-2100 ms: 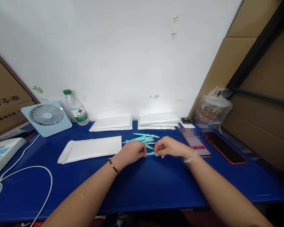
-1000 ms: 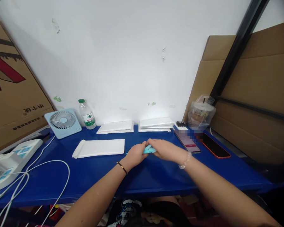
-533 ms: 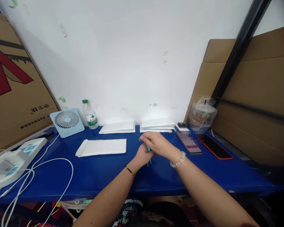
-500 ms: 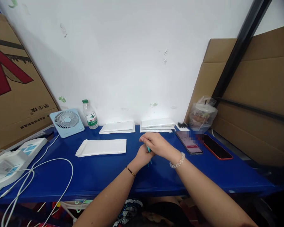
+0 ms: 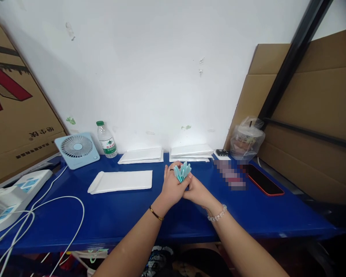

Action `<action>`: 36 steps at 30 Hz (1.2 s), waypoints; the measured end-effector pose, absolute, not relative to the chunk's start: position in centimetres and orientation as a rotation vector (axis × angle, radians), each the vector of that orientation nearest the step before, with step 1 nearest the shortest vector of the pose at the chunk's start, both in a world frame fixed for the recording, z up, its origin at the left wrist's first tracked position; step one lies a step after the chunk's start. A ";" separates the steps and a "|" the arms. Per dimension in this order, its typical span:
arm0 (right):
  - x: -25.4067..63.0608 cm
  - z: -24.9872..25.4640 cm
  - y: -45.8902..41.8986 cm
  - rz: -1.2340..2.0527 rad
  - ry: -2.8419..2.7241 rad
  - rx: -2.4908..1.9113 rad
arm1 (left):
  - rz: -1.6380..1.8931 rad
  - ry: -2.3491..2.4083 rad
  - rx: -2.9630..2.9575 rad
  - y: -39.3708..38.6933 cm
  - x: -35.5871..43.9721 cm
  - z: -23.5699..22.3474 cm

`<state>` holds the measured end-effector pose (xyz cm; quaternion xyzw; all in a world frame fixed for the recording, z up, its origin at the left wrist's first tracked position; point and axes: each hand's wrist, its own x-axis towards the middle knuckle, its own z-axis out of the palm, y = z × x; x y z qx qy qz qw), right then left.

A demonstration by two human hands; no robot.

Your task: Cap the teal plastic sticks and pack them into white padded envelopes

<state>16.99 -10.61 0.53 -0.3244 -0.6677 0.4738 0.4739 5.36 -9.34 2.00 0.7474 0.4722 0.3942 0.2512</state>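
the left hand (image 5: 170, 188) and the right hand (image 5: 200, 191) are pressed together above the table (image 5: 123, 219), closed around a bunch of pale blue sticks (image 5: 183, 171). the sticks are between the two hands, their broad ends fanning up out of the grip; their lower parts are hidden by the fingers, and how the right hand's fingers lie is partly hidden too. a dark bracelet (image 5: 156, 213) circles the left wrist, a clear beaded one (image 5: 217, 214) the right. to the left of the hands, well apart from them, a white packet (image 5: 122, 181) lies flat. behind it, near the wall (image 5: 150, 77), are a left stack (image 5: 141, 155) and a right stack (image 5: 191, 151) of similar white packets. a fan (image 5: 77, 149) and a bottle (image 5: 106, 140) stand at the left, with a power strip (image 5: 24, 192) nearer the front. at the right are a blurred-out phone-like shape (image 5: 230, 175), an orange-edged phone (image 5: 264, 181) and a bagged cup (image 5: 246, 141).
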 end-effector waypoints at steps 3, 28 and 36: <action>16.6 0.0 -10.4 1.168 -1.592 -0.812 | 1.000 1.314 2.265 -9.7 5.2 2.3; 18.5 -0.2 -6.1 1.360 -0.971 -0.875 | 1.389 1.090 0.948 0.0 -4.4 3.6; 20.0 -0.4 -4.4 1.353 -0.999 -1.088 | 1.691 1.517 0.898 -1.7 -3.3 1.5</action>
